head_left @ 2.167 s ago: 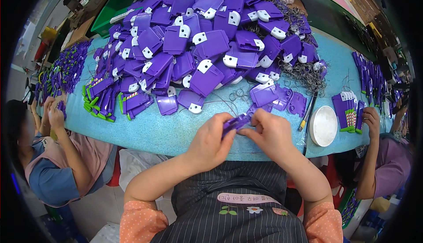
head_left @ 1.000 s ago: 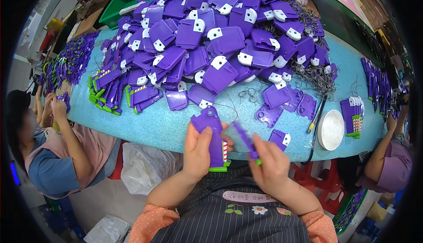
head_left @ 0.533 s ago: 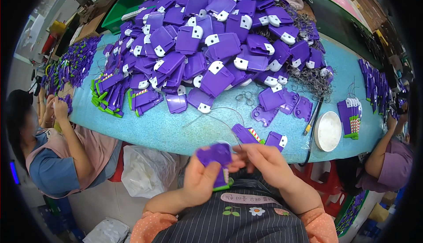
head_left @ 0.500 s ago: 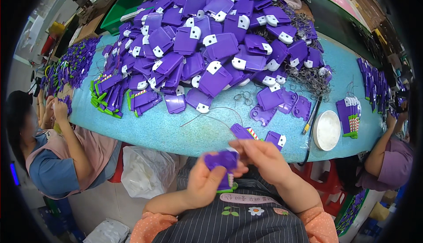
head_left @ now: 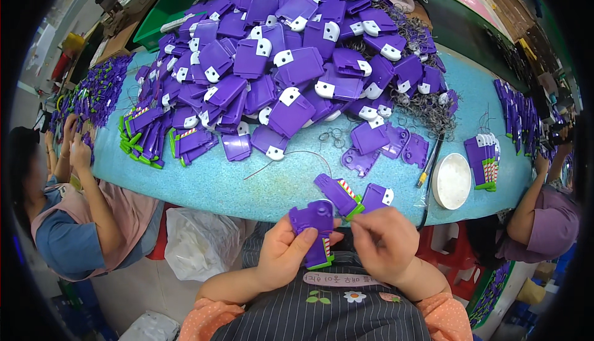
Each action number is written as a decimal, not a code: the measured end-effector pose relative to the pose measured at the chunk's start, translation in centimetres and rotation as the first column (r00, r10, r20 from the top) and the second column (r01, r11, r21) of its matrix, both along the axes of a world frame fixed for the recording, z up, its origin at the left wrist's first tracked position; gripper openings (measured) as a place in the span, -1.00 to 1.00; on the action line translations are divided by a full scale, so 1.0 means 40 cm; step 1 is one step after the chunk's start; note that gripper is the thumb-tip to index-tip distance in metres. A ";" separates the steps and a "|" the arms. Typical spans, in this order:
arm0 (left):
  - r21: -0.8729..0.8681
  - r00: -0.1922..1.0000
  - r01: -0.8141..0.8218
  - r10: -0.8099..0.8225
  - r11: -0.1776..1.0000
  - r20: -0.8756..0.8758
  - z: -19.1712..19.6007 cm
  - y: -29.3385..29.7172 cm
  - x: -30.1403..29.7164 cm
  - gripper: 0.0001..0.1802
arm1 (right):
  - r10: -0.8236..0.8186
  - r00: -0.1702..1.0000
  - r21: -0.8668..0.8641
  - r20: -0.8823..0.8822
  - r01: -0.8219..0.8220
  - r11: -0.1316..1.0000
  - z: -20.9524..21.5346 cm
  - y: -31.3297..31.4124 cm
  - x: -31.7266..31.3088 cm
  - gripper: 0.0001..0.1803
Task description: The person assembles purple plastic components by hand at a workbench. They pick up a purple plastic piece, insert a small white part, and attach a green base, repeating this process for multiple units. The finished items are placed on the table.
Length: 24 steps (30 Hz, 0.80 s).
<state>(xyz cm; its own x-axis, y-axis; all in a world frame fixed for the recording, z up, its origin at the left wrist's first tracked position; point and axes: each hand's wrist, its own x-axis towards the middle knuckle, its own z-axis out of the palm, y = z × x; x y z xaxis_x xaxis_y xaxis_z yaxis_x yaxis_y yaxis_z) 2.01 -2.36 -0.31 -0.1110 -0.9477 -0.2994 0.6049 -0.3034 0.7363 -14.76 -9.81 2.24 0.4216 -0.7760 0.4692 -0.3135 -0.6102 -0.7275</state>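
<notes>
My left hand (head_left: 279, 251) grips a purple plastic shell (head_left: 312, 218) by its edge, thumb across the front. Its inner side, with moulded ridges and a round boss, faces up. Below the thumb hangs a purple section with a red-and-white striped strip and a green end; whether it is joined to the shell I cannot tell. Just right of it, my right hand (head_left: 388, 242) is closed in a pinch; what its fingertips hold, if anything, is too small to name. Beyond the hands lie a purple piece with a striped strip and green end (head_left: 339, 194) and a white-cornered purple shell (head_left: 376, 197).
A big heap of purple shells with white corners (head_left: 278, 75) covers the far blue table (head_left: 247, 183). Tangled dark metal rings (head_left: 427, 103) lie at its right. A white round dish (head_left: 451, 181) and a cable (head_left: 433, 161) are nearer. Co-workers (head_left: 80, 229) sit on both sides.
My right hand has shifted down and slightly right, away from the shell's top. The shell in my left hand has turned more upright, and the striped piece on the table is now more exposed.
</notes>
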 end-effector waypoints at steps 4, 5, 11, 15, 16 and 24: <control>-0.109 0.995 -0.021 0.031 0.994 0.093 -0.004 0.003 -0.024 -0.68 | -0.004 1.000 -0.282 -0.019 -0.002 0.959 -0.029 -0.017 0.023 -0.70; -0.124 0.995 -0.025 0.037 0.992 0.096 -0.008 0.008 -0.026 -0.68 | -0.012 0.999 -0.286 -0.039 0.000 0.958 -0.032 -0.019 0.023 -0.70; -0.167 0.964 -0.025 0.069 0.986 0.259 -0.026 0.016 -0.028 -0.70 | -0.051 0.994 -0.296 -0.094 0.021 0.955 -0.052 -0.012 0.024 -0.70; -0.230 0.830 0.055 0.083 0.972 0.551 -0.017 0.013 -0.019 -0.69 | -0.036 0.997 -0.277 -0.072 0.015 0.961 -0.049 -0.010 0.023 -0.72; -0.255 0.783 0.078 0.099 0.964 0.614 -0.010 0.010 -0.019 -0.69 | -0.025 0.998 -0.262 -0.060 0.009 0.965 -0.048 -0.009 0.022 -0.73; -0.223 0.901 0.085 0.021 0.971 0.433 -0.015 0.023 -0.021 -0.68 | -0.033 0.996 -0.265 -0.080 0.011 0.964 -0.043 0.005 0.001 -0.74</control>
